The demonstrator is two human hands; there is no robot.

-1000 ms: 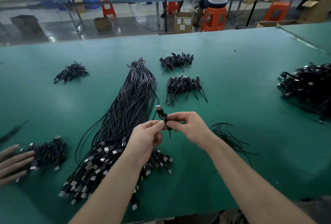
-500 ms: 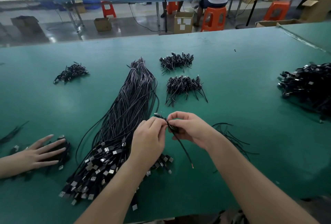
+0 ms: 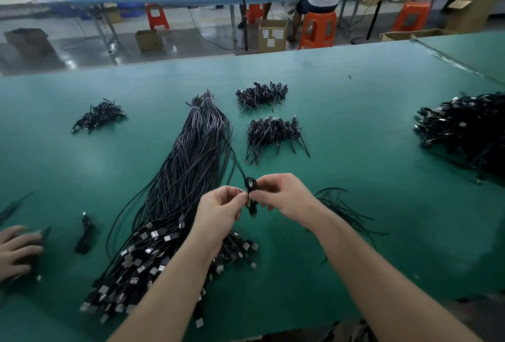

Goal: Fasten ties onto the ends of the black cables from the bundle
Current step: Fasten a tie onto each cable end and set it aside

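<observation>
Left hand [image 3: 220,209] and right hand [image 3: 284,197] pinch a looped black cable [image 3: 250,191] above the bundle [image 3: 175,197].

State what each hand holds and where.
Both hands, left hand and right hand, pinch one black cable at its looped part, between the fingertips.

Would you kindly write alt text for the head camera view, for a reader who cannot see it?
Two hands, left hand and right hand, pinch a small coiled black cable above a green table. A long cable bundle with USB plugs lies beneath them, with small piles of finished cables behind.
</observation>
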